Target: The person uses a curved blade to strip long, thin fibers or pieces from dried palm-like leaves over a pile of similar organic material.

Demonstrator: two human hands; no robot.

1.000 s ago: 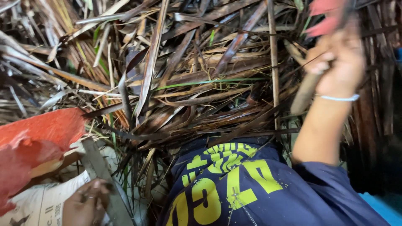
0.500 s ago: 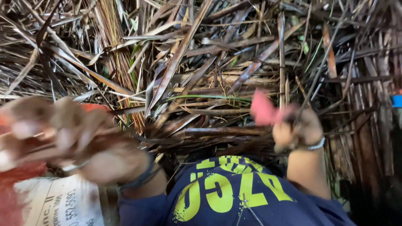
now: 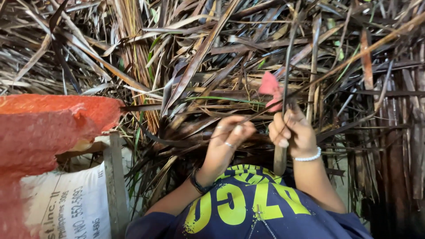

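Observation:
My left hand (image 3: 228, 142) is in the lower middle of the head view, with a ring and a dark wristband. It pinches a thin tan leaf rib (image 3: 367, 48) that runs up to the right. My right hand (image 3: 294, 132), wearing a white bead bracelet, is closed on a knife. Its wooden handle (image 3: 280, 161) sticks out below my fist. The dark narrow blade (image 3: 287, 57) points up across the rib. A pink scrap (image 3: 269, 86) sits just above my right fist. The two hands are almost touching.
A deep pile of dry brown palm leaves (image 3: 190, 66) fills the view beyond my hands. At left lie a red sack (image 3: 44, 128), a white printed sack (image 3: 62, 206) and a grey upright bar (image 3: 116, 177). My dark blue shirt (image 3: 248, 212) is at the bottom.
My left hand has swung in from the left, where it was blurred, to the middle beside my right hand. My right hand came down from the upper right with the knife.

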